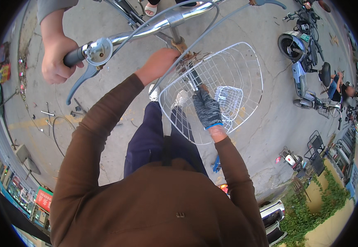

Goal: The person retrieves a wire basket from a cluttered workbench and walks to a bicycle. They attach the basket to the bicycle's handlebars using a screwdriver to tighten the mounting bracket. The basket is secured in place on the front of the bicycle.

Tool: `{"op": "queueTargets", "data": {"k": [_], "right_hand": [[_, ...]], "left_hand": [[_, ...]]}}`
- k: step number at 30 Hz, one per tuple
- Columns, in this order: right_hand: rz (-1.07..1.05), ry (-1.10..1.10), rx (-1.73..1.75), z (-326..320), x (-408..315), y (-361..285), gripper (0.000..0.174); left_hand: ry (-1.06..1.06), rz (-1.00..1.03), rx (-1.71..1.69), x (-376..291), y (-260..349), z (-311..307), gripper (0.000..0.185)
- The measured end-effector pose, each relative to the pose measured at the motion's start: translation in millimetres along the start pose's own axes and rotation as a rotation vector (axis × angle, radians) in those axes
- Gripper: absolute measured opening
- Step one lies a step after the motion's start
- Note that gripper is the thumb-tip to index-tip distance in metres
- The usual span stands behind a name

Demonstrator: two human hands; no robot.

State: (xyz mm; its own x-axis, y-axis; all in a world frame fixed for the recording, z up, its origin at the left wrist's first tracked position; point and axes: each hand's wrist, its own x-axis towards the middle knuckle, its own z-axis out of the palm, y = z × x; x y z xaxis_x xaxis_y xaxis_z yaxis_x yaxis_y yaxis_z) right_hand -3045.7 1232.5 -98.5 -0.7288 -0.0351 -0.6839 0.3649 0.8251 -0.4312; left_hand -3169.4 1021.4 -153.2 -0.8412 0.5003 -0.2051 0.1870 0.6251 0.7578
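A white wire basket is in front of me, at the front of a bicycle with a chrome handlebar. My left hand is bare and reaches to the rusty head tube area, close to the basket's back edge. Its fingertips are hidden there. My right hand, in a grey knit glove with blue trim, grips a hand tool with a metal front part and dark handle. That tool points toward the rusty wires at the basket's back; its exact kind is unclear.
Another person's hand holds the left handlebar grip, beside a brake lever. A smaller-looking white wire basket lies on the concrete. A cross wrench and cable lie left. Electric scooters stand right, near a seated person.
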Motion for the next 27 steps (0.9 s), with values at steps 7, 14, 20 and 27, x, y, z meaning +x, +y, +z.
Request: {"op": "queueTargets", "data": {"k": [7,14,20,27], "right_hand": [[0.047,-0.036,0.415,-0.9,4.9,14.3,0.047],[0.031,-0.592,1.394,-5.8,4.0,41.4,0.043],[-0.378,0.197,0.583,17.1,2.0,40.1,0.050],[0.328,-0.360,2.469,-3.2,-27.5,23.5,0.059]], "left_hand": [[0.072,-0.002,0.101,2.8,-2.3,5.8,0.019],[0.067,-0.020,-0.133,1.3,-11.8,8.0,0.020],[0.084,-0.044,-0.078,-1.0,-11.6,14.5,0.018],[0.104,-0.088,-0.332,-8.9,-0.1,17.3,0.030]]}}
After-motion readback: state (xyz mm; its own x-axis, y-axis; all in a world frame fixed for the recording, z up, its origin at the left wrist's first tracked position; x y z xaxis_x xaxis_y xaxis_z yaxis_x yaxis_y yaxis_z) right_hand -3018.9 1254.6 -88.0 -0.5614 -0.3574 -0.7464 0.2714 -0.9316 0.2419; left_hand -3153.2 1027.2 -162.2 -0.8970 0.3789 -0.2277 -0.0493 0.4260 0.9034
